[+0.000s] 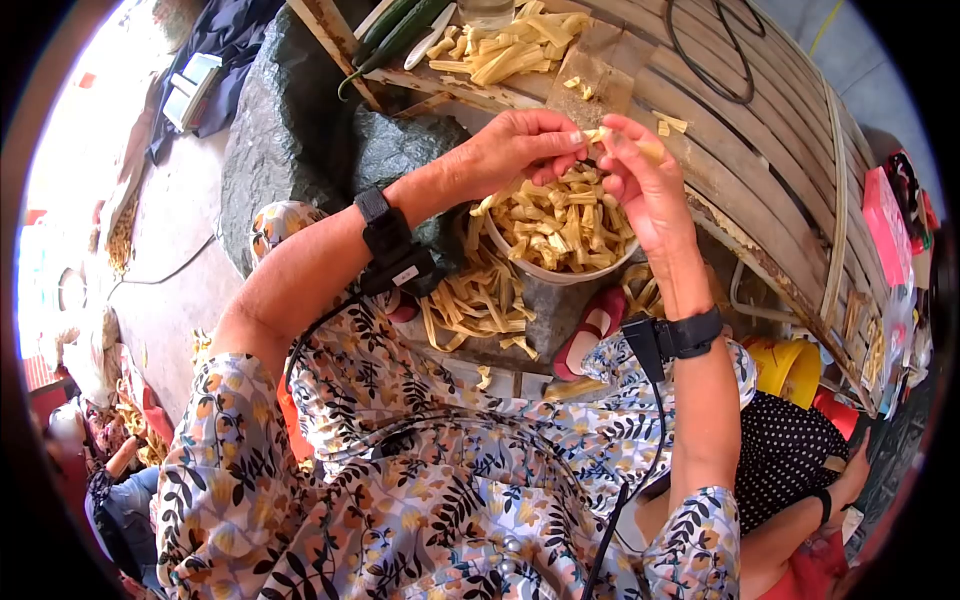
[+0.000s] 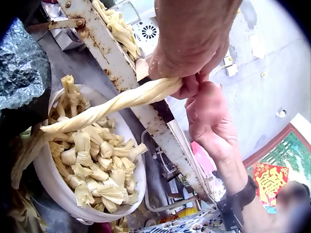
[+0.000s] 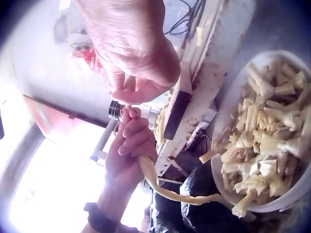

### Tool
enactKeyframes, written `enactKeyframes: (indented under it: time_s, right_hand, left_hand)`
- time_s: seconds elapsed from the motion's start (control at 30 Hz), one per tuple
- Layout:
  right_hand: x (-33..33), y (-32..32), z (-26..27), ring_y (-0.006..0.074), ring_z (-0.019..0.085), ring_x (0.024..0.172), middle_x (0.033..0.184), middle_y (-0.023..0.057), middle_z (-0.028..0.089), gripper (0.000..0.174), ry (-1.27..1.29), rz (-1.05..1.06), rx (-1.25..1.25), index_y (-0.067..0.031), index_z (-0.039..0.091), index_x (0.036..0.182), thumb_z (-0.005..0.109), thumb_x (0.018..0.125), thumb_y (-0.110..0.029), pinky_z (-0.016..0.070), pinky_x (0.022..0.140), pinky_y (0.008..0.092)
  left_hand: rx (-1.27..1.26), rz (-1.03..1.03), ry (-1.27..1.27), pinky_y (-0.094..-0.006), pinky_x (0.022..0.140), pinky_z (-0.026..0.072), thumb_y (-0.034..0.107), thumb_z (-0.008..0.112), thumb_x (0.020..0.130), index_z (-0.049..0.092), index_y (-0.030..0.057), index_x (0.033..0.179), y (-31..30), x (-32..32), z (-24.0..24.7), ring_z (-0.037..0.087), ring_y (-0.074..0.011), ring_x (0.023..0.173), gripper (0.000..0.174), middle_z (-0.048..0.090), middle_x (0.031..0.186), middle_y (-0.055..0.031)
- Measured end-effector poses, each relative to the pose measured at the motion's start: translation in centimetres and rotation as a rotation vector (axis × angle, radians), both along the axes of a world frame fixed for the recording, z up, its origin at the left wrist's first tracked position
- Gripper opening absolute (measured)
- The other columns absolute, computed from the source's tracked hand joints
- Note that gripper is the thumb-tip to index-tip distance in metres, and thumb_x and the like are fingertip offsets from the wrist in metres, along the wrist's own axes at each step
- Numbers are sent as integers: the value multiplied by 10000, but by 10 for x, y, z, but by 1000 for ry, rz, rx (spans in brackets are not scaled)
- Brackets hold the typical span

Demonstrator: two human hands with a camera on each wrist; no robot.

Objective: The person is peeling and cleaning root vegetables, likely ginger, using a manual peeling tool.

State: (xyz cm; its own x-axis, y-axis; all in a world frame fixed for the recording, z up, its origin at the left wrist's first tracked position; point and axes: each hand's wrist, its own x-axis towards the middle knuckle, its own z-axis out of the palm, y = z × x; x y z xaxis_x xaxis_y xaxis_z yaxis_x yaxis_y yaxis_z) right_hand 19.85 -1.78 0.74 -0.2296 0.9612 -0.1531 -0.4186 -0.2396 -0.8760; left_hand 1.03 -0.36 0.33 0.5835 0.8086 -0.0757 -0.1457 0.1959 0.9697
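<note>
Both hands meet over a white bucket [image 1: 568, 277] full of knotted, pale yellow strip pieces [image 1: 565, 225]. My left hand [image 1: 525, 150] grips a twisted pale yellow strip [image 2: 112, 106], whose long tail trails down past the bucket rim. Fingertips of my right hand [image 1: 648, 185] pinch the strip's short end right beside the left fingertips. In the right wrist view the left hand [image 3: 129, 145] has its fingers curled round the strip [image 3: 180, 196], below the right hand [image 3: 136, 53]. The finger contact itself is partly hidden by the knuckles.
A slatted table [image 1: 730, 150] with a rusty metal edge stands just beyond the bucket. On it lie a pile of yellow strips [image 1: 510, 50], a board [image 1: 600, 65] with scraps and a black cable [image 1: 740, 90]. Loose strips [image 1: 475, 305] lie left of the bucket, near dark plastic sheeting [image 1: 400, 145].
</note>
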Motion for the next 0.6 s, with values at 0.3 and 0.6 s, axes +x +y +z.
enactKeyframes:
  time_s: [0.3, 0.6]
  right_hand:
    - [-14, -1, 0, 19, 429, 547, 702, -7, 544, 196, 0, 8, 83, 1, 592, 943, 642, 770, -75, 347, 442, 147]
    - [-2, 2, 7, 15, 409, 514, 673, -10, 530, 189, -124, -42, 55, 14, 599, 923, 640, 776, -98, 315, 422, 148]
  left_hand:
    - [-28, -11, -9, -160, 445, 312, 217, 488, 897, 573, 22, 871, -1, 1, 1, 393, -30, 488, 215, 491, 628, 26]
    - [-180, -107, -52, -159, 440, 297, 217, 486, 899, 572, 7, 877, 6, -8, 3, 365, -18, 487, 228, 459, 612, 40]
